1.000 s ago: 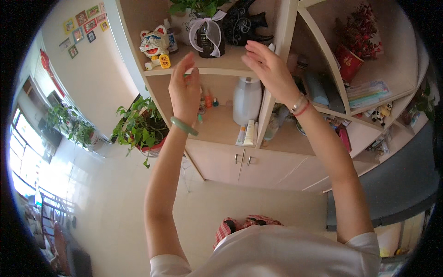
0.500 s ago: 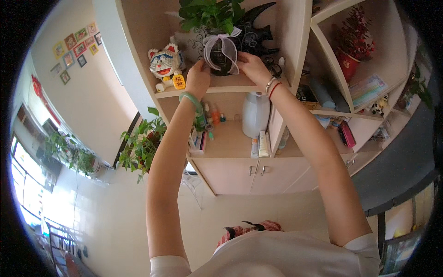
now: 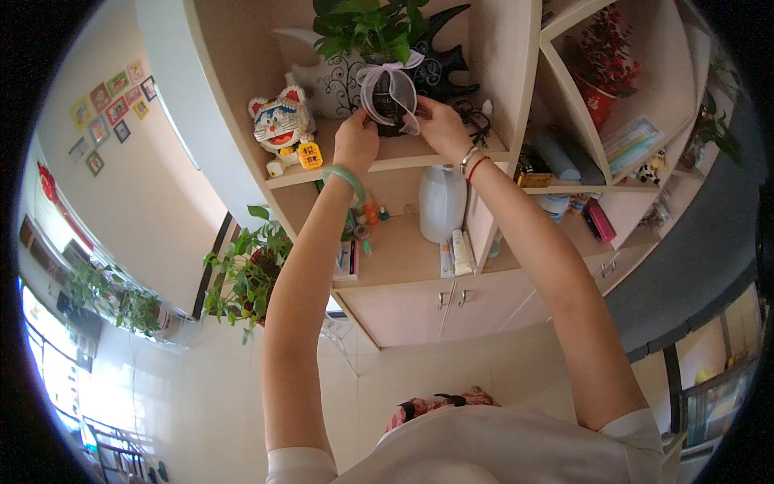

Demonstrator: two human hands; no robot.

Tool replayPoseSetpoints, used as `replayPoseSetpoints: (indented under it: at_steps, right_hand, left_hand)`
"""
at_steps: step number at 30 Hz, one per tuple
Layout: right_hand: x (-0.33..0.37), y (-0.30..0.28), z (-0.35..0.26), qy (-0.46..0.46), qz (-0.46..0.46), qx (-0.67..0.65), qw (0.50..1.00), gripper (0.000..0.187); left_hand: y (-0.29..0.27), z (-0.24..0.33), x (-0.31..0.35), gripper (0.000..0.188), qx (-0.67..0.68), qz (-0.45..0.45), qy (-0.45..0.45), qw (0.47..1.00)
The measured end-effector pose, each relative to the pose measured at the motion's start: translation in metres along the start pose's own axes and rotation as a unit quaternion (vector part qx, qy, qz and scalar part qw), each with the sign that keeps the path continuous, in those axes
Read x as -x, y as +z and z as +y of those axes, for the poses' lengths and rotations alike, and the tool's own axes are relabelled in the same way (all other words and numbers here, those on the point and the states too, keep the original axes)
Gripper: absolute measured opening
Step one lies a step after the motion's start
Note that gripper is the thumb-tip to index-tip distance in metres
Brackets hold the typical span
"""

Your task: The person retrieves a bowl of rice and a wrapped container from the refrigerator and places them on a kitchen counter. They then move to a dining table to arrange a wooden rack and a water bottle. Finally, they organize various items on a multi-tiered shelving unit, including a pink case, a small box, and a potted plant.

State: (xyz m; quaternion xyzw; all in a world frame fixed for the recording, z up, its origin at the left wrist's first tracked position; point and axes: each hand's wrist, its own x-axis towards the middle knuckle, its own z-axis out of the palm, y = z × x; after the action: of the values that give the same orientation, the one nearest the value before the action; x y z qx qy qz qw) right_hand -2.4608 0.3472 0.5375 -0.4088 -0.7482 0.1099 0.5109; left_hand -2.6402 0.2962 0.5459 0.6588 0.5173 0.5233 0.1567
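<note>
A dark vase [image 3: 387, 103] with a leafy green plant [image 3: 367, 28] stands upright on the upper shelf [image 3: 415, 150]. A sheer white ribbon [image 3: 374, 87] is tied in a bow round its neck, with its loops hanging down the front. My left hand [image 3: 356, 142] holds the lower left side of the vase. From the right, my right hand [image 3: 441, 129] grips it near the trailing ribbon end. The fingertips of both hands are partly hidden behind the vase and ribbon.
Left of the vase sits a cat figurine [image 3: 281, 125]; behind it are white and black fish-shaped ornaments [image 3: 442, 60]. Dark-framed glasses [image 3: 476, 121] lie to the right. Below are a pale jug [image 3: 443, 203], tubes [image 3: 461, 254] and small bottles [image 3: 371, 211]. A red-potted plant [image 3: 595, 103] stands further right.
The whole view has tilted slightly, so the shelves appear shifted. Both hands stay at the vase's sides, and the vase shows no clear movement on the shelf.
</note>
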Motion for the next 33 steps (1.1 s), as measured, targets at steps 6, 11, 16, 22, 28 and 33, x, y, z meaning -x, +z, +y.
replayPoseSetpoints:
  at_steps: [6, 11, 16, 22, 28, 33]
  right_hand:
    - [0.008, -0.006, -0.014, 0.014, -0.013, -0.017, 1.0, 0.048]
    - [0.015, -0.011, -0.027, 0.016, -0.013, -0.021, 1.0, 0.042]
    - [0.01, -0.014, -0.014, -0.013, -0.008, -0.009, 1.0, 0.038]
    - [0.02, -0.028, -0.027, 0.053, -0.005, -0.049, 0.997, 0.039]
    - [0.065, -0.027, -0.03, -0.069, 0.132, -0.082, 0.985, 0.028]
    - [0.157, -0.025, -0.061, -0.094, 0.122, -0.089, 0.984, 0.023]
  left_hand:
    - [0.001, -0.001, 0.001, 0.031, 0.0, 0.012, 0.02, 1.0]
    - [0.001, -0.004, 0.003, 0.03, -0.007, 0.013, 0.032, 0.999]
    - [0.001, 0.011, 0.007, 0.033, -0.039, -0.003, 0.022, 0.999]
    - [-0.008, 0.019, 0.034, 0.044, -0.071, 0.044, 0.079, 0.993]
    - [-0.028, 0.005, 0.084, 0.038, 0.059, 0.015, 0.107, 0.992]
    - [-0.049, -0.018, 0.156, 0.03, 0.104, 0.042, 0.062, 0.992]
